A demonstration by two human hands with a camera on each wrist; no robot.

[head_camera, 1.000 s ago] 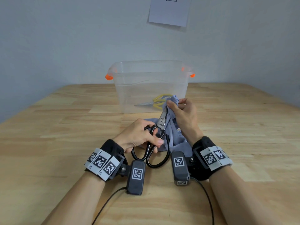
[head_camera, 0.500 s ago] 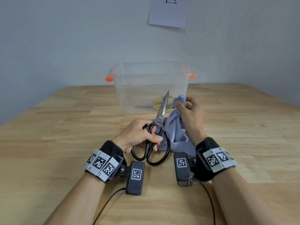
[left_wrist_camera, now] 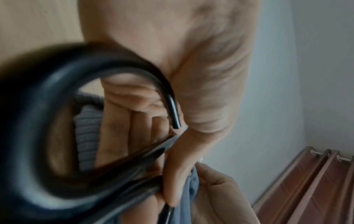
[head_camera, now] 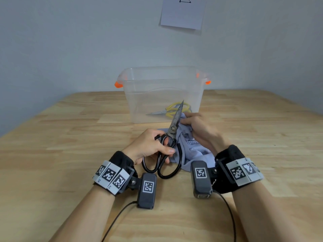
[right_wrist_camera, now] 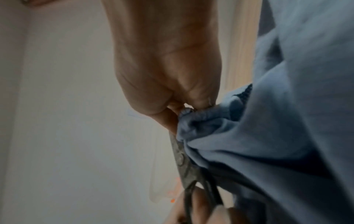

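Scene: At a wooden table (head_camera: 70, 137), I wipe black-handled scissors (head_camera: 173, 128) with a grey-blue cloth (head_camera: 190, 147).
Left hand: My left hand (head_camera: 150, 145) curls round the handle loops. The blades are shut and slant up toward the bin.
Right hand: My right hand (head_camera: 202, 130) pinches a bunched fold of cloth against the blade, above the pivot. The rest trails to the table.
Doing it well: I'd draw the fold along the flat toward the tip, with my fingertips padded behind the cloth and off the edge. My left hand should grip firmly so nothing twists.
Materials: The steel is dull and mottled and tapers to a sharp point. The bowed loops are glossy black. The cloth is a soft knit, ribbed at one hem.
Behind: A clear plastic bin (head_camera: 162, 95) with orange clips holds yellow-handled scissors (head_camera: 174, 109).
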